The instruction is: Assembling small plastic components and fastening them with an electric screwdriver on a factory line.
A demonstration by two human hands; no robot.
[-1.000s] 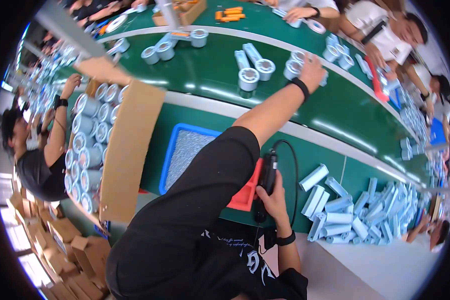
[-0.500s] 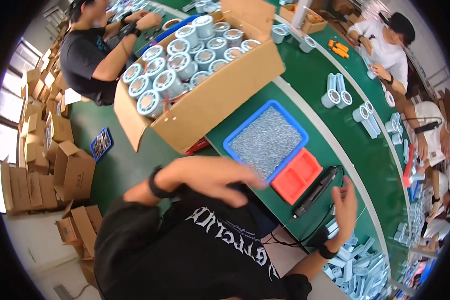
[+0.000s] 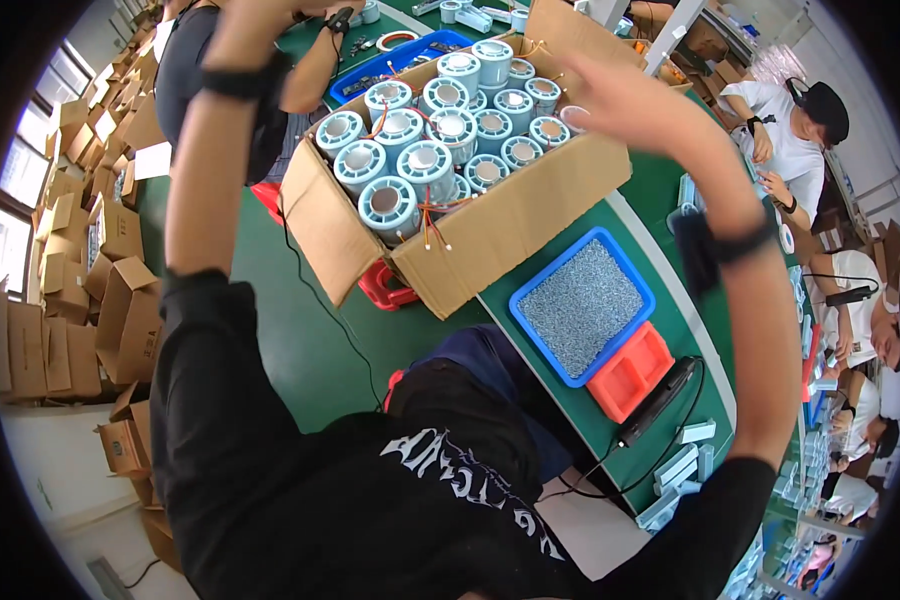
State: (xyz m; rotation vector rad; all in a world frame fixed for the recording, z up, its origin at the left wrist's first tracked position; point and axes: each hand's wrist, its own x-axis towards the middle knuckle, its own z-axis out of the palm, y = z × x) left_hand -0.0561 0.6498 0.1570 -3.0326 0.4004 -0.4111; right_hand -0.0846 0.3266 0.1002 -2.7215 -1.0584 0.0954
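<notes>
An open cardboard box (image 3: 515,240) full of pale blue round housings (image 3: 425,165) sits on the green table's edge, thin wires with small plugs hanging over its near side. My left hand (image 3: 255,25) is raised beyond the box's left end; the picture's upper edge cuts off its fingers. Over the box's far right corner reaches my right hand (image 3: 635,105), blurred, its fingers stretched out and apart above the housings. I see nothing held in it. Both wrists wear black bands.
A blue tray of small metal pieces (image 3: 580,310), a red two-part tray (image 3: 630,372) and a black electric screwdriver (image 3: 660,400) lie on the table (image 3: 710,335). Pale blue parts (image 3: 680,470) pile nearby. Co-workers (image 3: 805,130) sit opposite. Cardboard boxes (image 3: 125,330) stand at left.
Both my hands have risen and reached forward, the left from before my chest to the upper edge, the right from beside the screwdriver to the box. The view has shifted.
</notes>
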